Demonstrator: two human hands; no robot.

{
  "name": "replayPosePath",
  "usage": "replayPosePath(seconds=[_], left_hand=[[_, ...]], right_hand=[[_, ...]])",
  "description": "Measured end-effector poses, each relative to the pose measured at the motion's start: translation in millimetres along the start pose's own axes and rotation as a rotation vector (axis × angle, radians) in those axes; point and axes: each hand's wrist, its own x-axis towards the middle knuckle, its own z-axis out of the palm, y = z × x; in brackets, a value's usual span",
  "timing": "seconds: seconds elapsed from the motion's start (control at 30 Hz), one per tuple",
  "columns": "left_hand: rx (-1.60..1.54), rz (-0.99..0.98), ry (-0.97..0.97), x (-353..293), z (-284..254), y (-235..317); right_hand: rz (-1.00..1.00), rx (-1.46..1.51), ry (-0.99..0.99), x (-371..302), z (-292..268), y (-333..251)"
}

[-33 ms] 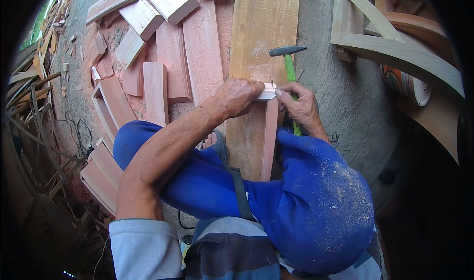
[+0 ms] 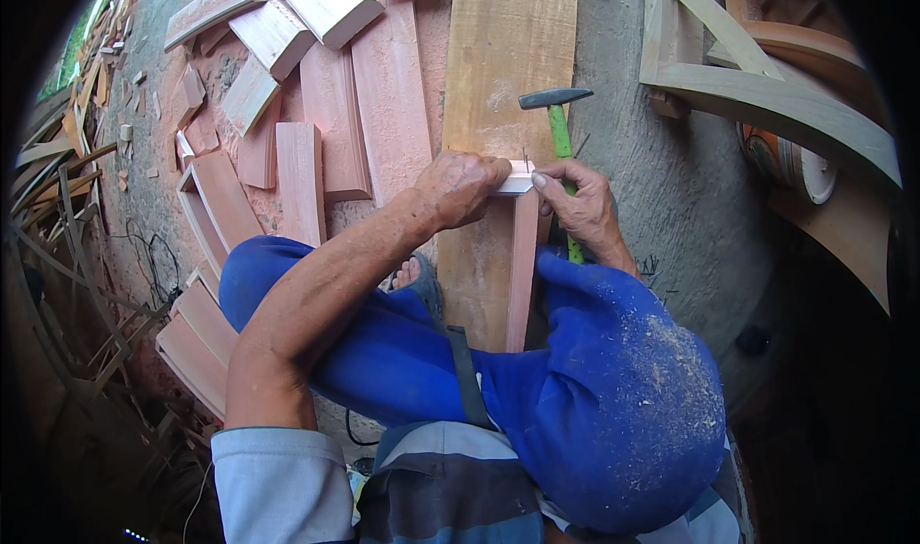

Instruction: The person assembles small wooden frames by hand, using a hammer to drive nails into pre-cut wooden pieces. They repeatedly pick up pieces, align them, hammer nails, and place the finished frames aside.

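Note:
My left hand is closed on a short pale wooden piece, which meets a longer narrow wooden strip at a corner. A thin nail stands upright at that corner. Beside the nail, my right hand has its thumb and finger pinched together at the wood's end; what lies between them is too small to tell. Behind the right hand runs the green handle of a hammer, its dark head beyond my fingers. The strip extends toward my lap over a wide plank.
Pinkish boards and blocks lie piled at the left amid sawdust. Curved wooden frames stand at the right above a round can. Loose nails lie near my right knee. Scrap wood lines the far left.

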Motion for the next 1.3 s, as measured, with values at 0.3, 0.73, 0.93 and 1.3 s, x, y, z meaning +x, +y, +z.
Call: replayPosePath(seconds=[0.3,0.73,0.93,1.3], left_hand=[[0.020,0.021,-0.011,5,-7,-1],[0.027,0.039,-0.042,10,-10,-4],[0.023,0.027,-0.048,9,-12,-1],[0.030,0.005,-0.063,10,-9,-2]], right_hand=[[0.120,0.242,0.042,-14,-12,1],[0.125,-0.125,-0.161,-67,-62,22],[0.084,-0.240,-0.171,-65,-65,15],[-0.076,-0.658,-0.301,22,-107,-61]])
